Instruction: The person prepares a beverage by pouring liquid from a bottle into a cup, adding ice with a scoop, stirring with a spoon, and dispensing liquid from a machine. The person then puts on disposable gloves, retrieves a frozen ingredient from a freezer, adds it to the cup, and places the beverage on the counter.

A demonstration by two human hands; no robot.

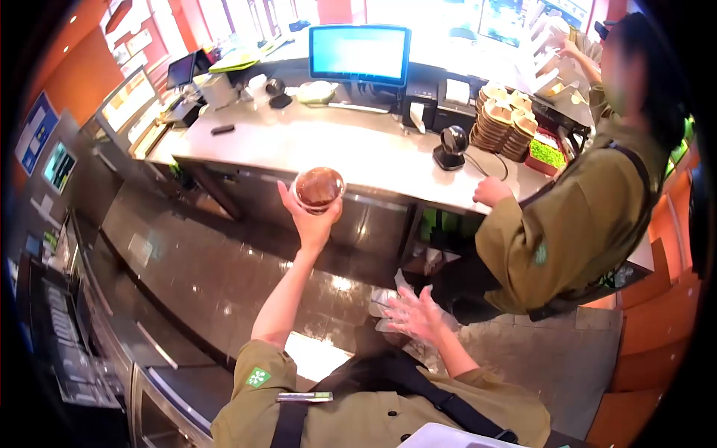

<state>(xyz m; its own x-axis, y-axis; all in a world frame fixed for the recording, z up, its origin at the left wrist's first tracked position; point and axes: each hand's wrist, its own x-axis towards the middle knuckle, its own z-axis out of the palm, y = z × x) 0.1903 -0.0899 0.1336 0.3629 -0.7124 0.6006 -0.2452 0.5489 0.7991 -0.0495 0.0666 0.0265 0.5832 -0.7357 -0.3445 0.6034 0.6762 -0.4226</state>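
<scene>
My left hand (314, 222), stretched out ahead of me, is wrapped round a clear cup of brown drink (320, 188). The cup is held up just short of the counter's front edge, seen from above. Lower and to the right, my right hand (417, 317) wears a loose clear plastic glove. Its fingers are spread and nothing lies in them. Beyond the cup is the pale counter (299, 142).
A monitor (360, 56), a black scanner (452, 148), stacked cardboard cup carriers (502, 123) and a red box with green contents (547, 153) stand on the counter. A co-worker (582, 209) stands close on the right. The tiled floor (224, 261) looks shiny.
</scene>
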